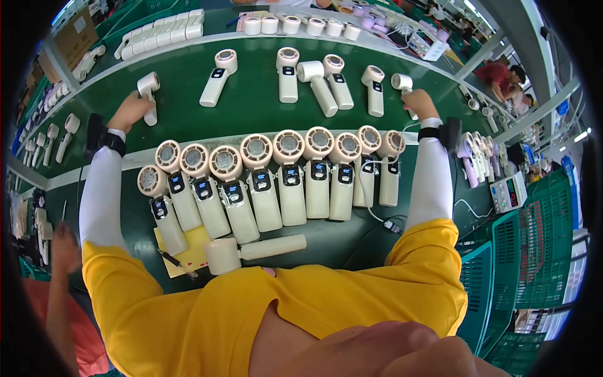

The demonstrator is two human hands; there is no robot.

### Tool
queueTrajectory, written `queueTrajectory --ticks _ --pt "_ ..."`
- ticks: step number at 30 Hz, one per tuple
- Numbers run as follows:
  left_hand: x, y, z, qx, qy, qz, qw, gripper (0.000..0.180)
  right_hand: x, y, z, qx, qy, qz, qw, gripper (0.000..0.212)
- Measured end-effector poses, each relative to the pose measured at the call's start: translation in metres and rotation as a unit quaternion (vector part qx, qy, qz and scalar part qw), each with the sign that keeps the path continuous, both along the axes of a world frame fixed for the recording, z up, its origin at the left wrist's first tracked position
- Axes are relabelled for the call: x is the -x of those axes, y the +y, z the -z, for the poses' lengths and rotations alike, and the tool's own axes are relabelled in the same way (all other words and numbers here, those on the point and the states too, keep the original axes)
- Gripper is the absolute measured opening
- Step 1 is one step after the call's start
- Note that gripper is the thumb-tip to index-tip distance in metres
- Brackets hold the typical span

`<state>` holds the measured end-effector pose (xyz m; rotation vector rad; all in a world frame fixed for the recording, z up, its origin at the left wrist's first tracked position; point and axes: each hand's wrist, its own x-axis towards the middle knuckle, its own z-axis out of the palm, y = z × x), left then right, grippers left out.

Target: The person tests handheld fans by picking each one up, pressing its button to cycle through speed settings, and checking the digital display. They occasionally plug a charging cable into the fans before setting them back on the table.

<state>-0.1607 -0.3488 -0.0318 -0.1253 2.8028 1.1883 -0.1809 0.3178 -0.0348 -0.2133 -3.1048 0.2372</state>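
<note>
My left hand [130, 112] reaches out to the far left and is closed on a cream handheld fan [149, 83] at the green belt. Out to the right, my right hand [421, 103] is closed round the handle of another cream handheld fan [402, 81]. Between my arms stands a close row of several cream fans [291, 188], round heads away from me, most with lit small displays. One more fan [273, 247] lies sideways nearest my body.
Several spaced fans [287, 75] lie on the green belt [251, 94]. Near me are a yellow paper [191, 242], a pen [176, 262] and a cable plug [392, 226]. Green crates [540, 220] stack at right beside a power supply [509, 191]. A co-worker's arm [63, 257] is at left.
</note>
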Motion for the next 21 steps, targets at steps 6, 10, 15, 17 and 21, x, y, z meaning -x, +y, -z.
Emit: queueTrajectory --ticks 6,10,15,17,21 --pt "-0.056 0.036 -0.034 -0.106 0.075 -0.037 0.991 0.035 0.015 -0.058 0.028 0.047 -0.052 0.043 0.997 0.043" --pt "-0.097 0.065 -0.047 -0.165 0.129 0.035 0.977 0.032 0.002 -0.067 0.024 0.083 -0.042 0.076 0.993 0.047" --pt "-0.129 0.134 -0.083 -0.248 0.12 0.077 0.958 0.031 -0.03 -0.073 -0.019 0.412 -0.028 0.059 0.909 0.04" --pt "-0.137 0.164 -0.09 -0.268 0.098 0.207 0.936 0.034 -0.056 -0.1 -0.057 0.398 -0.009 0.003 0.917 0.038" --pt "-0.134 0.239 -0.077 -0.517 -0.029 0.258 0.816 0.035 -0.129 -0.207 -0.103 0.428 0.042 -0.186 0.883 0.04"
